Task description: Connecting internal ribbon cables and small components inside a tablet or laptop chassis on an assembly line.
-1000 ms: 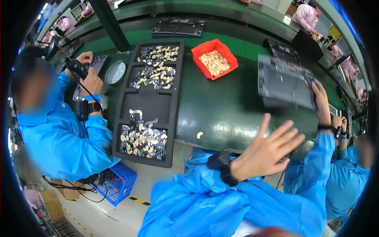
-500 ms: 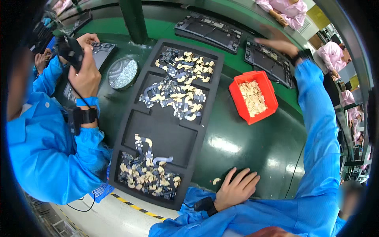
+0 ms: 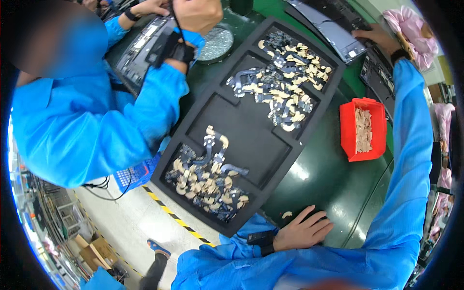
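My left hand point(image 3: 303, 229) lies flat on the green table at the near edge, fingers spread, holding nothing. Just beyond its fingertips is a small cream curved piece point(image 3: 287, 214). At the far right my arm reaches out, and my right hand point(image 3: 382, 38) grips the right edge of a dark laptop base point(image 3: 326, 26) with its inside parts exposed. This base sits at a slant, its near corner close to the black tray point(image 3: 241, 145). A second laptop base point(image 3: 377, 72) lies beneath and beside my right hand, partly hidden by my sleeve.
The tray holds heaps of flex cables point(image 3: 285, 87) with cream pieces. A red bin point(image 3: 345, 130) of cream pieces stands right of it. At left, a co-worker in blue point(image 3: 96, 130) handles another laptop base point(image 3: 140, 53) near a round dish point(image 3: 217, 46) of clear bits.
The view has turned, shifting the scene rightward. My right hand, blurred before over the right laptop base, now grips the other base, which has come nearer the tray. My left hand stays flat.
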Motion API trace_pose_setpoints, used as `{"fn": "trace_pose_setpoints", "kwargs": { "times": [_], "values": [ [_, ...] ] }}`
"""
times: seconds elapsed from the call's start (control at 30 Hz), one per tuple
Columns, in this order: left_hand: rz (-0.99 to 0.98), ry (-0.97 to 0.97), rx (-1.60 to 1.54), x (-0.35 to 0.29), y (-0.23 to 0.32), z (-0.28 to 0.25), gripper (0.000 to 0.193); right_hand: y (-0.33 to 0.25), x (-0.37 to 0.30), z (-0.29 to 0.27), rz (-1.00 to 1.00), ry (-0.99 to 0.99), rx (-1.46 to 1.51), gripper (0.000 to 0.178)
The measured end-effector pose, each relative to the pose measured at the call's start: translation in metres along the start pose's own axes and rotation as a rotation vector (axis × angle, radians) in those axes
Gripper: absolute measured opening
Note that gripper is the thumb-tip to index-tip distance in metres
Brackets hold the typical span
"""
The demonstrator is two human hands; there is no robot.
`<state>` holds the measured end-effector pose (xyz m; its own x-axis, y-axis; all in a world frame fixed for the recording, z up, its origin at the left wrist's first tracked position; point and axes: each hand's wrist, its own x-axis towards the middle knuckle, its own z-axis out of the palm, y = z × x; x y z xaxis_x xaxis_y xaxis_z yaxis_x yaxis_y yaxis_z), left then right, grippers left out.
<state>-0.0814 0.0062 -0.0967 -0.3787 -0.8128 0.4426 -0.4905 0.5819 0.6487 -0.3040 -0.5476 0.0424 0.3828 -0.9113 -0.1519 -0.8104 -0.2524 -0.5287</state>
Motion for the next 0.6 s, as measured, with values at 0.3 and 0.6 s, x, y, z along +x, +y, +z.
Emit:
{"fn": "trace_pose_setpoints", "kwargs": {
  "times": [0.3,0.6],
  "values": [
    [-0.022,0.253,-0.215,0.022,0.006,-0.054,0.017,0.035,-0.280,-0.121,0.281,0.401,0.145,0.059],
    [-0.234,0.160,0.455,0.101,-0.052,-0.173,0.021,0.023,-0.633,0.139,0.511,0.452,0.694,0.081]
  ]
}}
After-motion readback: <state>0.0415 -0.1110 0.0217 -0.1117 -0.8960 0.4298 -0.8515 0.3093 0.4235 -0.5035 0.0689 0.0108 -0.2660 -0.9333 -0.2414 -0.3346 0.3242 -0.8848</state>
